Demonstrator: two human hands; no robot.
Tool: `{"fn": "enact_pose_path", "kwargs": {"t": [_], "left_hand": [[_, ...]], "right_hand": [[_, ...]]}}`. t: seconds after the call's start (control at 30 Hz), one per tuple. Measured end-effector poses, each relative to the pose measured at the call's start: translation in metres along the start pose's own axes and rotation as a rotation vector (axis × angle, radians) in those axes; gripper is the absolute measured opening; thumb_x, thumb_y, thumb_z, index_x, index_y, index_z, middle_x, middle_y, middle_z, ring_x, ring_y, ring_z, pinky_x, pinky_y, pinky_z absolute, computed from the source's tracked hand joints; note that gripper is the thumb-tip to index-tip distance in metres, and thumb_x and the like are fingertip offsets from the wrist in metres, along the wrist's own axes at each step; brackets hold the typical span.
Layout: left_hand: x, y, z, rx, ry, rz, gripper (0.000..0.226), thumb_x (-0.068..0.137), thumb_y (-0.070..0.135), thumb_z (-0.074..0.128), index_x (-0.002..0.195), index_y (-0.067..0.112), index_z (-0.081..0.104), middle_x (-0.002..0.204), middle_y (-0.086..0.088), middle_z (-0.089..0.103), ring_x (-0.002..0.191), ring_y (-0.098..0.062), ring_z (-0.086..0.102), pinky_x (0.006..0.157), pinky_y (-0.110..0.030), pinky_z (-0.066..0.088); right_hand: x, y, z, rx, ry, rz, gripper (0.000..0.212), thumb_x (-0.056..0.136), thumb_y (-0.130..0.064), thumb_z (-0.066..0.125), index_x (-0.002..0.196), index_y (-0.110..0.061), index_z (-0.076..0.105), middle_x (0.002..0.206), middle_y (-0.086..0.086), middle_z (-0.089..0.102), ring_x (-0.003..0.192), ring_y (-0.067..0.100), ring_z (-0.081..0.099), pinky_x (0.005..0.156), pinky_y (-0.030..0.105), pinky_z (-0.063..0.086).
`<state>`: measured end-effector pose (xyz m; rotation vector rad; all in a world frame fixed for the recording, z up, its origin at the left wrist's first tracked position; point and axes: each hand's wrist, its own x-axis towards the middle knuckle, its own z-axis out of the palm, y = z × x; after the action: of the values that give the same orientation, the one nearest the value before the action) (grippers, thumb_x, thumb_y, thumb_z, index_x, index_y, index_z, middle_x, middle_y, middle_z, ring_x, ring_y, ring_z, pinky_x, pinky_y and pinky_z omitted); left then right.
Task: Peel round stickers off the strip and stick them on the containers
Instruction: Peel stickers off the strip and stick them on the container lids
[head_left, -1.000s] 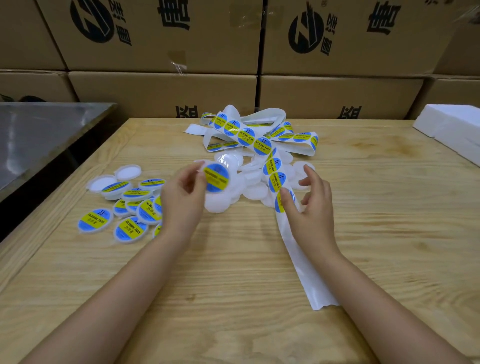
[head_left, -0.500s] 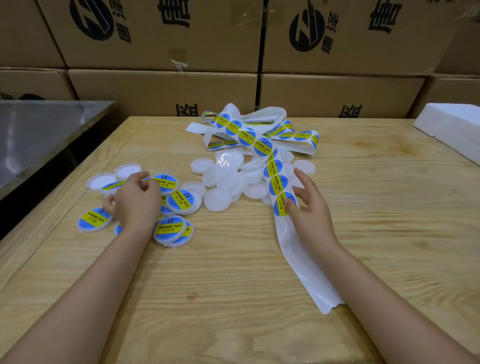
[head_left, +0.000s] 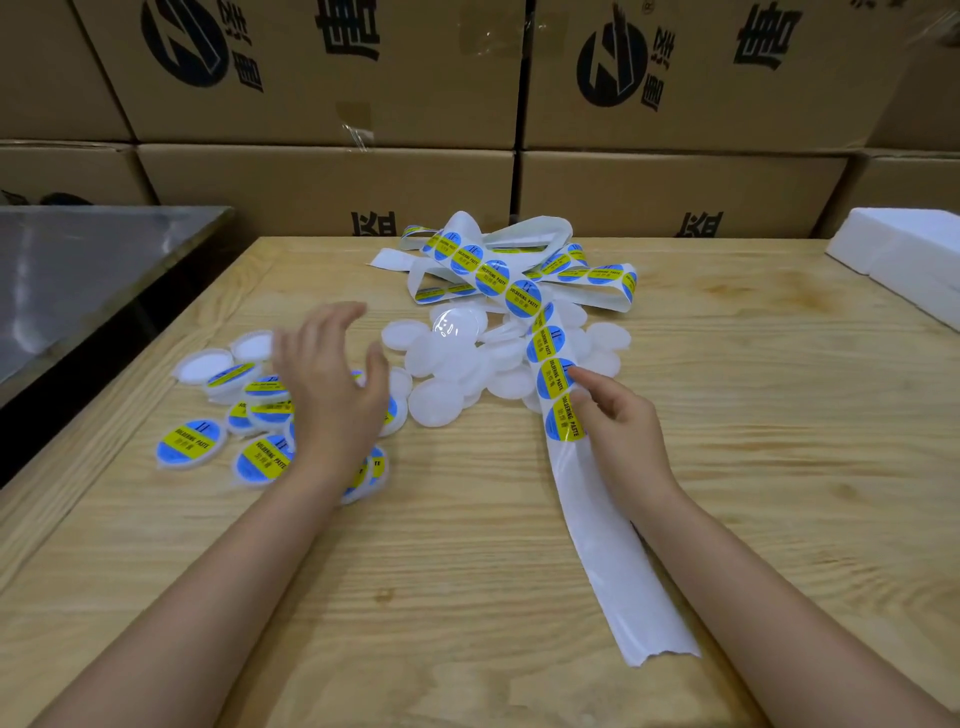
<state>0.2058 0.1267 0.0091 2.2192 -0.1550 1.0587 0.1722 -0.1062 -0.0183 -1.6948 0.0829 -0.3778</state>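
Two bare hands are in view. The left hand (head_left: 332, 384), blurred, hovers with its fingers loose and spread over at least seven labelled containers (head_left: 191, 448). The right hand (head_left: 621, 436) has curled fingers on the strip (head_left: 613, 545) beside the nearest sticker (head_left: 563, 423); a pinch cannot be told. The one strip runs lengthwise from a torn, bare end near the person away to a looped tangle. Roughly a dozen plain containers (head_left: 435, 408) lie between the hands. All this lies on a wooden table (head_left: 467, 597). Stacked cardboard boxes (head_left: 322, 187) stand behind, a metal table (head_left: 78, 260) on the left and a foam block (head_left: 904, 249) on the right.
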Motion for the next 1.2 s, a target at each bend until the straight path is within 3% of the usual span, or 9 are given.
{"fn": "enact_pose_path", "kwargs": {"t": [0.1,0.2,0.33,0.43,0.6,0.77,0.93,1.07,1.2], "left_hand": [[-0.018,0.032,0.009,-0.198,-0.169,0.128,0.032,0.082,0.014,0.058,0.112,0.001,0.06,0.113,-0.01,0.062,0.108,-0.024,0.051,0.098,-0.04,0.037],[-0.039,0.052,0.019,-0.293,-0.408,0.12,0.046,0.08,0.025,0.069,0.122,0.007,0.057,0.125,-0.003,0.057,0.118,-0.014,0.048,0.106,-0.037,0.033],[-0.05,0.056,0.026,-0.367,-0.63,0.182,0.058,0.081,0.023,0.072,0.133,0.014,0.048,0.135,0.01,0.044,0.128,-0.008,0.04,0.109,-0.022,0.027],[-0.049,0.052,0.027,-0.387,-0.639,0.151,0.053,0.084,0.019,0.068,0.133,0.014,0.049,0.137,0.006,0.047,0.128,-0.006,0.041,0.108,-0.018,0.028],[-0.049,0.049,0.029,-0.401,-0.583,0.087,0.056,0.074,0.02,0.077,0.126,0.019,0.056,0.121,0.016,0.052,0.113,0.009,0.044,0.097,-0.002,0.028],[-0.05,0.048,0.029,-0.405,-0.563,0.1,0.052,0.071,0.014,0.077,0.118,0.029,0.06,0.117,0.017,0.058,0.111,0.005,0.051,0.097,-0.009,0.034],[-0.051,0.049,0.027,-0.383,-0.505,0.051,0.038,0.071,0.012,0.077,0.107,0.021,0.066,0.103,0.033,0.055,0.105,0.008,0.054,0.088,0.0,0.034],[-0.053,0.048,0.028,-0.381,-0.499,0.042,0.022,0.074,0.013,0.076,0.09,0.017,0.062,0.104,0.026,0.06,0.103,0.002,0.059,0.087,-0.016,0.045],[-0.055,0.048,0.028,-0.359,-0.489,0.093,0.019,0.076,0.011,0.074,0.091,0.014,0.062,0.108,0.017,0.064,0.105,-0.006,0.062,0.088,-0.027,0.047]], "right_hand": [[-0.002,-0.005,0.002,0.06,0.029,-0.045,0.022,0.092,-0.007,0.055,0.104,-0.019,0.069,0.094,-0.013,0.07,0.08,-0.005,0.064,0.072,0.01,0.048],[-0.006,-0.008,0.003,0.057,0.037,-0.087,0.023,0.089,-0.003,0.057,0.09,-0.022,0.07,0.088,-0.006,0.072,0.076,-0.002,0.065,0.071,0.012,0.048],[-0.01,-0.011,0.006,0.06,-0.034,-0.116,0.03,0.087,0.003,0.057,0.085,-0.023,0.071,0.08,-0.011,0.073,0.076,0.001,0.067,0.07,0.014,0.05],[-0.011,-0.013,0.006,0.069,-0.063,-0.109,0.031,0.086,0.005,0.057,0.083,-0.022,0.07,0.076,-0.012,0.073,0.073,0.002,0.068,0.068,0.014,0.05],[-0.014,-0.017,0.008,0.036,-0.097,-0.1,0.025,0.086,0.004,0.057,0.085,-0.017,0.071,0.083,0.001,0.073,0.073,0.009,0.068,0.073,0.026,0.054],[-0.015,-0.017,0.007,0.082,-0.153,-0.097,0.019,0.089,0.001,0.056,0.087,-0.011,0.071,0.084,0.014,0.073,0.081,0.026,0.07,0.078,0.036,0.055],[-0.019,-0.018,0.011,0.05,-0.155,-0.124,0.02,0.087,-0.006,0.062,0.079,-0.023,0.069,0.072,0.0,0.074,0.071,0.013,0.071,0.067,0.019,0.052],[-0.02,-0.02,0.011,0.048,-0.126,-0.135,0.024,0.086,-0.004,0.062,0.076,-0.024,0.068,0.069,-0.008,0.073,0.067,0.004,0.069,0.062,0.011,0.048],[-0.02,-0.021,0.011,0.023,-0.111,-0.139,0.024,0.087,-0.003,0.061,0.076,-0.024,0.067,0.066,-0.013,0.071,0.064,-0.001,0.066,0.06,0.008,0.045]]}}
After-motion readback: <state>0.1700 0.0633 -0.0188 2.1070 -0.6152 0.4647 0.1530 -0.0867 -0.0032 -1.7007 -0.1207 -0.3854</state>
